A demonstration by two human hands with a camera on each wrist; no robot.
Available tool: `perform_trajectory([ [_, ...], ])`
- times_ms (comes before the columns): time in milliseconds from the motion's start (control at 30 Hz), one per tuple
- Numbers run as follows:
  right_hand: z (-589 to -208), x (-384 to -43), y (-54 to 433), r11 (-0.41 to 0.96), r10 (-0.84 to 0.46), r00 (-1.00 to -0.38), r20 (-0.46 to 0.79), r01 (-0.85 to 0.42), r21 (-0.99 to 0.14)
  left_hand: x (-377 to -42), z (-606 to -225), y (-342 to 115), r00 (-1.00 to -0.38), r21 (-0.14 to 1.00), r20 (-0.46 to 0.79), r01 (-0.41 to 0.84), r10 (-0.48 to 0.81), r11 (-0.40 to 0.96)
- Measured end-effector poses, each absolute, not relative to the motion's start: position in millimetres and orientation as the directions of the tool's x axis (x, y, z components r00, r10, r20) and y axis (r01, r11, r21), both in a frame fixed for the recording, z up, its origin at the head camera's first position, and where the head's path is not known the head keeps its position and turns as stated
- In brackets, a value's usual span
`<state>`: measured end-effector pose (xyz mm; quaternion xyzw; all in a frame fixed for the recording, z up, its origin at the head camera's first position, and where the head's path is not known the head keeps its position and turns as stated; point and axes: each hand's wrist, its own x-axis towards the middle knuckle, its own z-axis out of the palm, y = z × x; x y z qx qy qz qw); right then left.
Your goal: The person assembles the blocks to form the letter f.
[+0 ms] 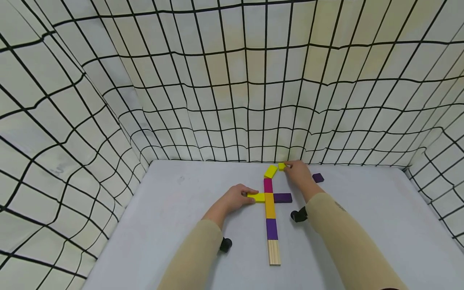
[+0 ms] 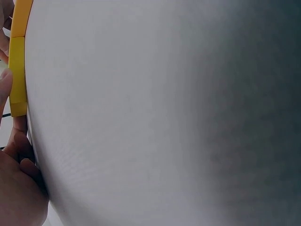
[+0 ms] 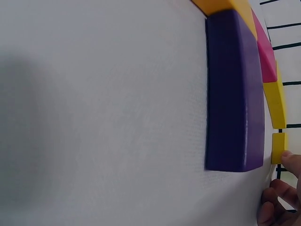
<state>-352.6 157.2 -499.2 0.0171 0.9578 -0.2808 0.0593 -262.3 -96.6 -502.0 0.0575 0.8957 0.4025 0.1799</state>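
Near the far edge, my right hand [image 1: 299, 174] pinches a small yellow block [image 1: 281, 166] between thumb and finger; in the right wrist view a gap parts this block [image 3: 279, 147] from a longer yellow block [image 3: 274, 104]. That longer block slants off the top of a column made of a pink block [image 1: 268, 185], an orange block [image 1: 270, 206], a purple block [image 1: 272, 229] and a bare wooden block [image 1: 274, 253]. My left hand [image 1: 233, 198] holds another yellow block [image 1: 259, 197] at the orange block's left side. Opposite it, a dark purple block [image 1: 282, 198] extends right.
Beyond my right hand lies a loose dark purple block [image 1: 318, 177] on the white table [image 1: 174, 225]. White walls with black netting [image 1: 232, 96] enclose the back and sides. A small black device [image 1: 225, 245] sits by the left wrist, and another [image 1: 299, 215] by the right forearm.
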Motion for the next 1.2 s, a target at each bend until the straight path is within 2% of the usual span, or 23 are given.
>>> perform_trajectory([
  [300, -497.4, -352.3, 155.1, 0.862, 0.004, -0.994, -0.107, 0.058, -0.503, -262.6, -501.8, -95.7, -0.930, 0.744, -0.273, -0.042, 0.247, 0.667],
  [667, -495.5, -349.3, 152.2, 0.836, 0.035, -0.991, -0.127, 0.099, -0.539, -262.3, -501.1, -95.2, -0.928, 0.737, -0.280, -0.045, 0.245, 0.675],
  [1200, -496.3, -348.7, 155.0, 0.846, 0.025, -0.992, -0.120, 0.085, -0.526, -262.4, -500.6, -94.8, -0.928, 0.733, -0.281, -0.044, 0.244, 0.679],
])
